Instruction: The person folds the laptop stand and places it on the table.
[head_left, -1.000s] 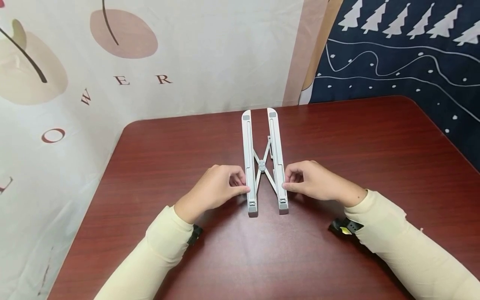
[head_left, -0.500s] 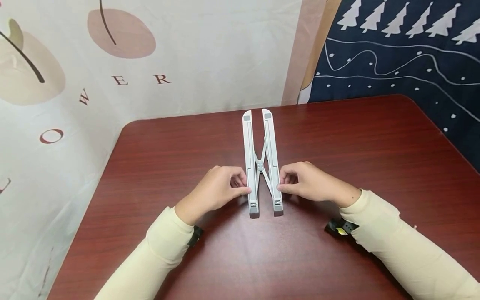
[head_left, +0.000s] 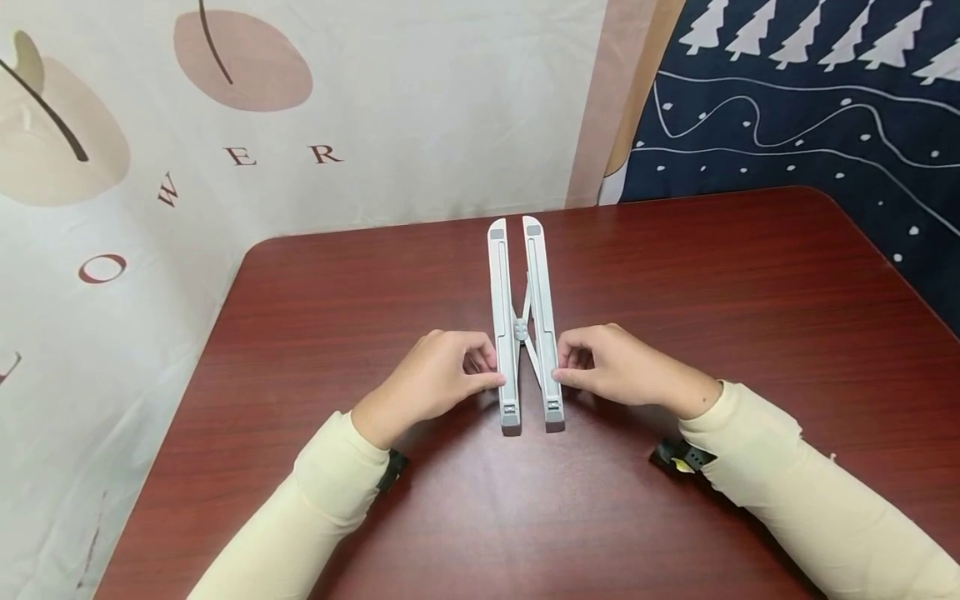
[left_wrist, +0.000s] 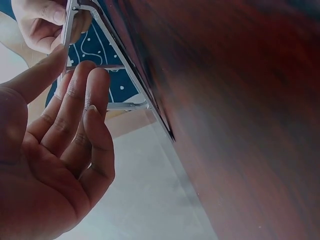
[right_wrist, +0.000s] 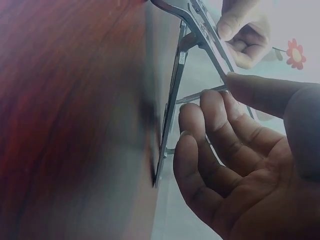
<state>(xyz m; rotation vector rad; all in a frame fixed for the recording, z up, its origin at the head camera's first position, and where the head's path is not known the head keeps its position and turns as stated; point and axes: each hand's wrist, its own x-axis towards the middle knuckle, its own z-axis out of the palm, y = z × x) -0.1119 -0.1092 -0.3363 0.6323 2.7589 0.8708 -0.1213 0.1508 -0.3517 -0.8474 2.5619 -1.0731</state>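
Observation:
A silver folding laptop stand is on the table in the head view, its two long rails joined by crossed bars at a central hub. The rails are a narrow gap apart, slightly closer at the far end. My left hand pinches the left rail near its front end, thumb on top. On the opposite side, my right hand grips the right rail the same way. Both wrist views show the stand's sloping side frame, with curled fingers against the upper rail and the opposite hand beyond.
The dark red wooden table extends around the stand. Behind it hangs a pale printed cloth, with a navy tree-patterned cloth at the right. Black straps with devices sit under the cream sleeves.
The right hand has moved left with the right rail, narrowing the gap between the rails and folding the crossed bars closer. Most of this came in the first half second; the left hand barely shifts.

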